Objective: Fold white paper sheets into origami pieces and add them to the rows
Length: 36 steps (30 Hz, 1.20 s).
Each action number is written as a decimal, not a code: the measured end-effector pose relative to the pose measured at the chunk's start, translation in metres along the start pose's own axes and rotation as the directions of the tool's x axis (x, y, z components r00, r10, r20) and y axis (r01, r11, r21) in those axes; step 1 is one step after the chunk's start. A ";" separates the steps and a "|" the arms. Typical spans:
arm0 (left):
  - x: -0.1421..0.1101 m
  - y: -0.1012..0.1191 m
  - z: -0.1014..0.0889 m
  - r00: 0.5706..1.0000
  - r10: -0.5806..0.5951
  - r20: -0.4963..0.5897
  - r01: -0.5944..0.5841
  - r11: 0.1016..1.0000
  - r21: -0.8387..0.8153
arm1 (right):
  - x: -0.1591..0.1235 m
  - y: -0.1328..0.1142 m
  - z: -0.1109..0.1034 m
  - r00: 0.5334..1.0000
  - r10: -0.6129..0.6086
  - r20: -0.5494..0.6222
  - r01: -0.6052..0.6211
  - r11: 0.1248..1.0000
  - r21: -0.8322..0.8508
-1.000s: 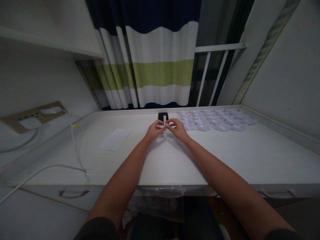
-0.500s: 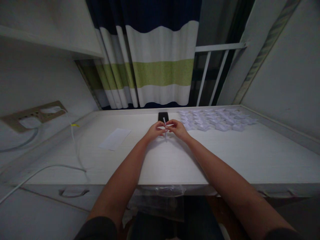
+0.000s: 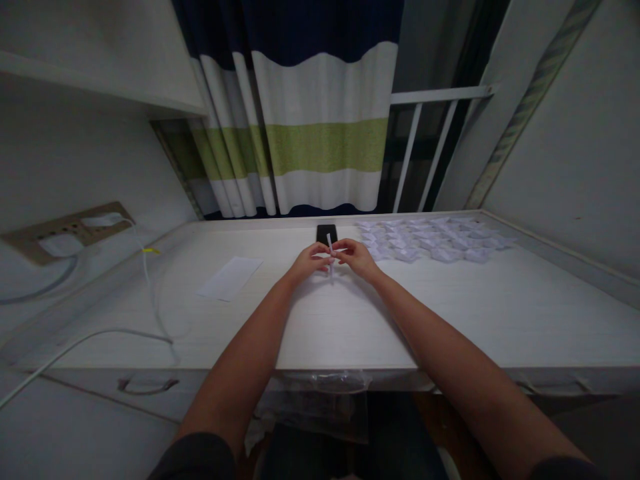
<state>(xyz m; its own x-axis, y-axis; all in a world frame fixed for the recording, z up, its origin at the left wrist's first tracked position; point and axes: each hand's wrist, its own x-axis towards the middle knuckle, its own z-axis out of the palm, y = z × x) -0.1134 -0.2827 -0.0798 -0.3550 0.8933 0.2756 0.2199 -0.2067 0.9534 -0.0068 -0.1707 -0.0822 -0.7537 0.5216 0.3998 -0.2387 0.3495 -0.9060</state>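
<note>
Between my hands, a narrow folded strip of white paper (image 3: 329, 239) stands upright, edge-on to me, above the desk. My left hand (image 3: 309, 260) pinches it from the left with bent fingers. From the right, my right hand (image 3: 356, 259) grips the same paper, its fingertips nearly meeting those of the left. The fingers cover the paper's middle, so its exact folds are hidden. Just behind the hands lies a black phone-like object (image 3: 327, 232), partly covered. Off to the left, flat white paper sheets (image 3: 231, 278) rest on the desk.
Several folded white paper pieces (image 3: 430, 239) stand in rows at the back right of the white desk (image 3: 475, 313). A white cable (image 3: 100, 333) crosses the desk's left side from a wall socket (image 3: 70, 230). A striped curtain (image 3: 325, 127) hangs behind. Clear plastic (image 3: 340, 381) hangs at the front edge.
Almost nothing differs. Both hands keep hold of the paper in the same spot, and the fingers have shifted only very slightly.
</note>
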 end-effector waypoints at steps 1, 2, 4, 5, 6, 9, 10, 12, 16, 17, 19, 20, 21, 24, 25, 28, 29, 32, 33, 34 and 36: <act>0.000 0.000 0.000 1.000 -0.003 -0.002 0.003 1.000 -0.006 | 0.000 0.000 0.000 1.000 0.002 0.000 -0.002 1.000 -0.001; 0.000 0.000 0.000 1.000 -0.006 -0.004 0.006 1.000 -0.011 | 0.000 0.000 -0.001 1.000 0.005 0.000 -0.005 1.000 -0.002; -0.001 0.000 0.000 1.000 -0.012 -0.009 0.012 1.000 -0.018 | 0.001 0.001 -0.001 1.000 0.009 0.000 -0.009 1.000 -0.005; -0.001 0.001 0.000 1.000 -0.014 -0.014 0.014 1.000 -0.018 | 0.001 0.002 -0.001 1.000 0.009 -0.002 -0.009 1.000 -0.007; -0.001 0.001 0.000 1.000 -0.015 -0.019 0.015 1.000 -0.016 | 0.002 0.002 -0.001 1.000 0.007 -0.003 -0.007 1.000 -0.010; -0.001 0.002 0.000 0.999 -0.021 -0.036 0.020 1.000 -0.009 | 0.003 0.005 -0.001 1.000 -0.002 0.000 0.002 1.000 -0.025; -0.001 0.002 0.000 0.999 -0.023 -0.041 0.023 1.000 -0.009 | 0.003 0.006 -0.001 1.000 -0.006 0.002 0.006 0.999 -0.033; -0.001 0.002 0.000 0.998 -0.030 -0.053 0.030 0.999 -0.012 | 0.004 0.008 -0.002 1.000 -0.025 0.002 0.025 0.998 -0.065; 0.001 0.000 -0.001 0.996 -0.032 -0.080 0.031 0.999 -0.019 | 0.002 0.008 -0.004 0.993 -0.118 -0.005 0.115 0.976 -0.186; 0.001 -0.001 -0.001 0.996 -0.031 -0.082 0.030 0.999 -0.020 | 0.000 0.007 -0.004 0.991 -0.137 -0.002 0.134 0.966 -0.220; 0.001 -0.001 -0.001 0.997 -0.027 -0.077 0.026 0.999 -0.019 | -0.002 0.004 -0.003 0.988 -0.153 0.004 0.148 0.949 -0.278; 0.001 -0.001 0.000 0.997 -0.026 -0.073 0.024 1.000 -0.016 | -0.003 0.003 -0.003 0.988 -0.155 0.003 0.149 0.943 -0.299; 0.001 -0.001 0.000 0.997 -0.024 -0.066 0.024 1.000 -0.012 | -0.004 0.002 -0.002 0.988 -0.153 0.002 0.146 0.938 -0.316; 0.001 0.000 0.001 0.999 -0.019 -0.050 0.019 1.000 0.003 | -0.006 0.001 -0.001 0.991 -0.133 -0.003 0.124 0.930 -0.346; 0.000 0.000 0.002 0.999 -0.017 -0.048 0.017 1.000 0.007 | -0.006 0.002 -0.001 0.992 -0.128 -0.002 0.119 0.928 -0.352; 0.000 0.001 0.002 0.999 -0.013 -0.044 0.013 1.000 0.004 | -0.004 0.004 -0.002 0.992 -0.129 -0.004 0.120 0.929 -0.351; 0.000 0.001 0.002 0.999 -0.012 -0.040 0.012 1.000 -0.005 | -0.003 0.005 -0.002 0.991 -0.135 -0.008 0.124 0.931 -0.343; 0.000 0.002 0.001 1.000 -0.004 -0.026 0.002 0.999 -0.046 | -0.001 0.007 -0.004 0.993 -0.113 -0.025 0.102 0.955 -0.278; 0.000 0.002 0.001 1.000 -0.001 -0.027 0.000 0.998 -0.058 | -0.001 0.007 -0.003 0.995 -0.094 -0.027 0.085 0.966 -0.244; 0.000 0.002 0.000 1.000 0.000 -0.031 -0.002 0.998 -0.066 | 0.000 0.008 -0.003 0.997 -0.074 -0.028 0.067 0.976 -0.209; 0.000 0.002 -0.001 0.999 0.002 -0.046 -0.005 0.998 -0.067 | 0.001 0.008 -0.002 0.998 -0.050 -0.036 0.044 0.988 -0.150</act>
<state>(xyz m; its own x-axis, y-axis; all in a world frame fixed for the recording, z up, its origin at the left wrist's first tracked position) -0.1137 -0.2832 -0.0779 -0.3959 0.8735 0.2832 0.1605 -0.2379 0.9579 -0.0079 -0.1657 -0.0888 -0.7181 0.5315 0.4493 -0.1768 0.4851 -0.8564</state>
